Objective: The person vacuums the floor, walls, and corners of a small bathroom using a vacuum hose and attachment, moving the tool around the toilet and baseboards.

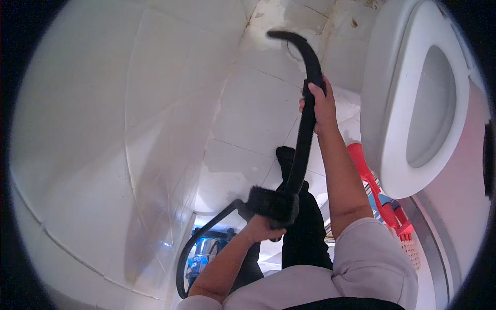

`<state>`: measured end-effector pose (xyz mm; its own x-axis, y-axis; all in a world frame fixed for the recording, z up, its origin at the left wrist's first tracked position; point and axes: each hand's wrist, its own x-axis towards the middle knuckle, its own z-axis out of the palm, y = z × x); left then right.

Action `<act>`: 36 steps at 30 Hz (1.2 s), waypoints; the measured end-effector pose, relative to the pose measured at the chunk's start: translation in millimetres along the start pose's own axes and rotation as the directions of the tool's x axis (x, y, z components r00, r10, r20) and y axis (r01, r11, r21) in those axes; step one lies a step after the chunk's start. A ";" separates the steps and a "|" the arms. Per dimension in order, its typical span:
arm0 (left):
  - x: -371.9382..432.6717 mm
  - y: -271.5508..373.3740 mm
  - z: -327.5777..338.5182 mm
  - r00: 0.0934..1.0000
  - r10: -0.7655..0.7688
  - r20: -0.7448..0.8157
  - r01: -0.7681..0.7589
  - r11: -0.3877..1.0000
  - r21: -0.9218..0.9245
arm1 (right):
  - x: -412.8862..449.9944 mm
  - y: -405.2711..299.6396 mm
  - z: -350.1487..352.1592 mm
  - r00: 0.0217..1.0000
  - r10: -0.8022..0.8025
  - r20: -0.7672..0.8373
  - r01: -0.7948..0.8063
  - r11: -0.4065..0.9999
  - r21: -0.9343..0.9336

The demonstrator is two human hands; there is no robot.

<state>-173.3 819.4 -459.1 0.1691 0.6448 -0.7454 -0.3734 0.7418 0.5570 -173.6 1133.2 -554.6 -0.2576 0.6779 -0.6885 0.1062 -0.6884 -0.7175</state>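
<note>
A black tool with a long shaft (306, 135) runs up the middle of the view, ending at the top in a curved black tip (306, 50) above the tiled floor. Around the shaft's upper part my right hand (321, 102) is closed. Lower down, my left hand (263, 229) grips the underside of the tool's bulky black body (273, 203); some of its fingers are hidden. From that body a black hose (193, 240) curves down past my left forearm, near a blue canister machine (203, 255) on the floor.
At the right stands a white toilet (395, 147) with its seat showing. Red plastic items (376, 186) and a perforated basket (410, 252) are below it. A large white tiled wall (97, 116) fills the left. Near the curved tip is a round floor fitting (295, 50).
</note>
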 end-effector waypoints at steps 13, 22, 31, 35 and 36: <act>52.2 58.7 -24.6 0.972 -0.100 -0.212 0.076 0.990 -0.119 | 81.2 -42.1 31.3 0.908 -0.381 -0.174 0.400 0.912 0.092; 76.3 77.9 -9.0 0.978 0.003 -0.208 -0.011 0.999 -0.037 | 113.3 -72.6 7.6 0.880 -0.337 -0.334 0.408 0.897 0.170; 97.6 115.1 -90.9 0.910 0.145 -0.389 -0.140 0.989 0.042 | 178.4 -85.0 87.9 0.959 -0.282 -0.016 0.271 0.905 0.329; 64.8 105.0 -93.8 0.978 -0.136 -0.159 0.148 0.987 0.068 | 146.4 -56.3 92.1 0.935 -0.333 -0.125 0.355 0.889 0.289; 44.1 75.8 -85.3 0.983 -0.138 -0.122 0.160 0.968 0.194 | 122.9 -44.8 92.0 0.976 -0.213 -0.055 0.220 0.936 0.275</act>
<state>-272.0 888.3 -481.0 0.1063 0.5090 -0.8542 -0.1576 0.8568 0.4909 -298.4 1223.6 -597.4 -0.2211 0.8220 -0.5248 -0.2209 -0.5663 -0.7940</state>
